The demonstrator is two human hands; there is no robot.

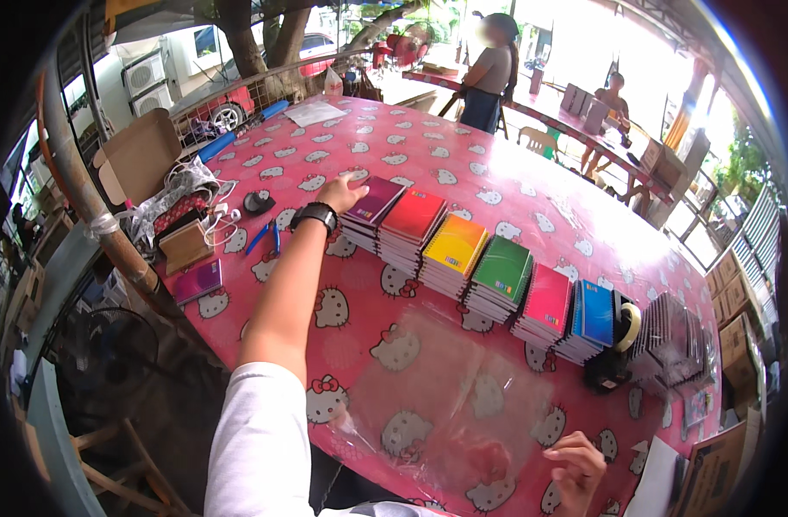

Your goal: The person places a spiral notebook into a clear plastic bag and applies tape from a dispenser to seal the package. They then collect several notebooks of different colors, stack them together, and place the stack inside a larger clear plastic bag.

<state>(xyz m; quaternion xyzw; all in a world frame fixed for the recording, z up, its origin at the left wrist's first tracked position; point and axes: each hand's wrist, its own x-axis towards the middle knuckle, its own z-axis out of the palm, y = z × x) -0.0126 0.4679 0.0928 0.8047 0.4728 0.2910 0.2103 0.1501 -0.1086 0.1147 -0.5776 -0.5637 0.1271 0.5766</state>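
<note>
My left hand [342, 195], with a dark watch [314, 217] on the wrist, reaches to the left end of a row of spiral notebook stacks. Its fingers stretch out at the edge of the purple notebooks [376, 202]; any contact is hard to make out. Rightward follow stacks of red notebooks [414, 215], yellow notebooks [454, 244], green notebooks [501, 265], pink notebooks [545, 296] and blue notebooks [593, 312]. Clear plastic bags [445, 388] lie flat before me. Beside their right edge my right hand [576, 465] hovers, fingers loosely bent and apart, holding nothing visible.
At right stand a tape dispenser [613, 362] and plastic-wrapped notebooks [669, 340]. At left lie blue-handled pliers [264, 239], a single purple notebook [198, 281], a black mouse-like object [258, 202] and an open cardboard box [140, 155]. Two people are at a farther table [575, 129].
</note>
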